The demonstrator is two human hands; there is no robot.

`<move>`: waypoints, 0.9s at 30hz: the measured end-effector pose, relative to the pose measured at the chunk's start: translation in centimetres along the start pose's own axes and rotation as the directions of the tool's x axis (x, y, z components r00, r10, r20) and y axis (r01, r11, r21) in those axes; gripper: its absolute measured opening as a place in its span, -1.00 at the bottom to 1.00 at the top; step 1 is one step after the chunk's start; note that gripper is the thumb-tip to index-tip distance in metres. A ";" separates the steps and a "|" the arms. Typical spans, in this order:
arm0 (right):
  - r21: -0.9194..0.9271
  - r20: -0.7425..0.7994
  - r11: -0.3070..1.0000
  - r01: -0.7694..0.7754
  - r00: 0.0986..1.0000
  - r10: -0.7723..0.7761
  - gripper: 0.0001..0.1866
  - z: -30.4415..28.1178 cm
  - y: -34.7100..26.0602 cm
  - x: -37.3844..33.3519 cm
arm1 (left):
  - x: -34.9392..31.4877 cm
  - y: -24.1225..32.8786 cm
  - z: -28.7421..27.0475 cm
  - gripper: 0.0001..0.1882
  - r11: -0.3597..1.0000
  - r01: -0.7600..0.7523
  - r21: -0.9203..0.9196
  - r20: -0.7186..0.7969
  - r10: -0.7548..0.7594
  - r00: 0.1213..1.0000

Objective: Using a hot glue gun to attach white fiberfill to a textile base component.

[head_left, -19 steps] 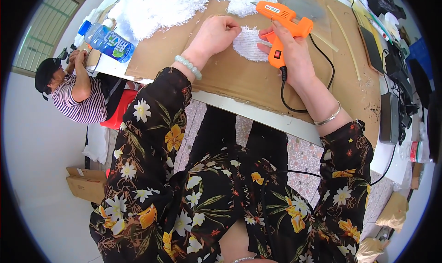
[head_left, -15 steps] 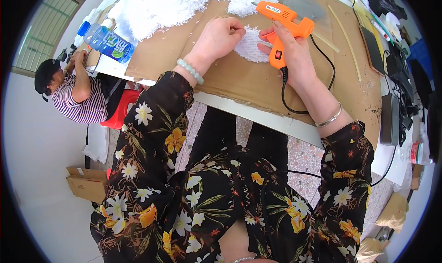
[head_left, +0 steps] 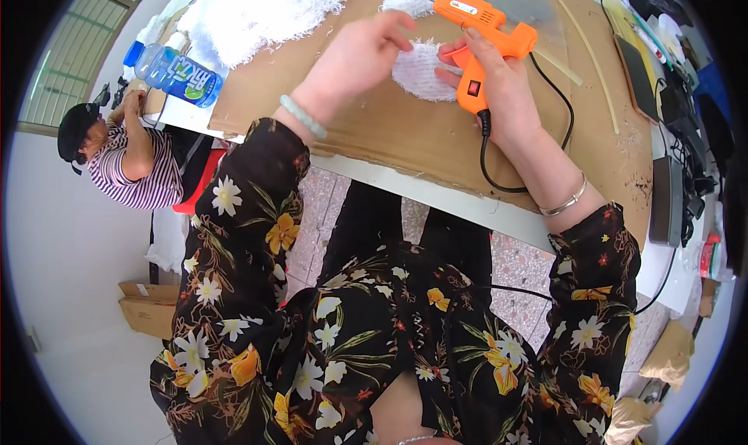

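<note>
An orange hot glue gun [head_left: 473, 87] is gripped in my right hand [head_left: 506, 87], its nozzle pointing to the far left and its black cord hanging from the handle. Under and beside the gun lies a small white fuzzy fabric piece [head_left: 421, 73] on the cardboard. My right fingertips reach over that piece's right edge; whether they press on it is hard to see. Just left of the fabric, my left hand [head_left: 354, 59] hovers with its fingers apart and slightly blurred. Nothing shows between them.
Large white shaggy fabric [head_left: 265, 17] covers the far left of the cardboard sheet [head_left: 374, 130]. A blue-capped bottle [head_left: 175, 75] lies to the left, near a seated person [head_left: 132, 149]. Pale glue sticks [head_left: 588, 63], a phone [head_left: 635, 79] and a black box [head_left: 666, 201] are on the right.
My left hand has moved left and away from the fabric piece, and its curled fingers have opened out. The glue gun stays in my right hand, nearly unmoved.
</note>
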State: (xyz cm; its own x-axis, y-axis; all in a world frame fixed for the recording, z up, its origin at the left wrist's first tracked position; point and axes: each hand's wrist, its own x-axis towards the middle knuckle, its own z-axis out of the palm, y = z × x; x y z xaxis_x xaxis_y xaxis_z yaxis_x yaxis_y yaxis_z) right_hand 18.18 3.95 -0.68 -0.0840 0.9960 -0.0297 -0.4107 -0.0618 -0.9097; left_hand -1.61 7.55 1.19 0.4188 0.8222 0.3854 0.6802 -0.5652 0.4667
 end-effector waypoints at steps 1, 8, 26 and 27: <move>0.003 -0.022 1.000 -0.029 0.999 0.029 -0.69 0.1 -0.2 -0.1 | 0.5 0.1 -0.4 -0.66 0.915 0.293 -0.278 0.097 -0.277 0.956; 0.040 0.002 0.999 0.030 1.000 -0.030 -0.68 0.1 0.3 -0.2 | -2.3 -3.1 -1.6 -0.70 0.976 0.213 -0.047 -0.118 -0.217 0.969; 0.008 0.029 0.999 0.032 0.999 -0.033 -0.68 0.2 0.4 0.2 | -4.9 -0.7 0.9 -0.46 0.873 -0.181 0.452 0.060 0.173 0.983; 0.000 0.038 0.999 0.047 0.998 -0.047 -0.67 0.2 0.4 0.1 | -4.7 -0.6 1.0 -0.46 0.876 -0.180 0.447 0.061 0.170 0.983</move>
State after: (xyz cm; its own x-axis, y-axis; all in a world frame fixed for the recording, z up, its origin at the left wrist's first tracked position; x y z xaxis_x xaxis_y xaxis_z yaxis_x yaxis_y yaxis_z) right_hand 17.86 4.04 -0.95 -0.0993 0.9946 0.0289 -0.4143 -0.0149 -0.9100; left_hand -3.40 4.08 -1.73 0.5646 0.7164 0.4099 0.7899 -0.6130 -0.0166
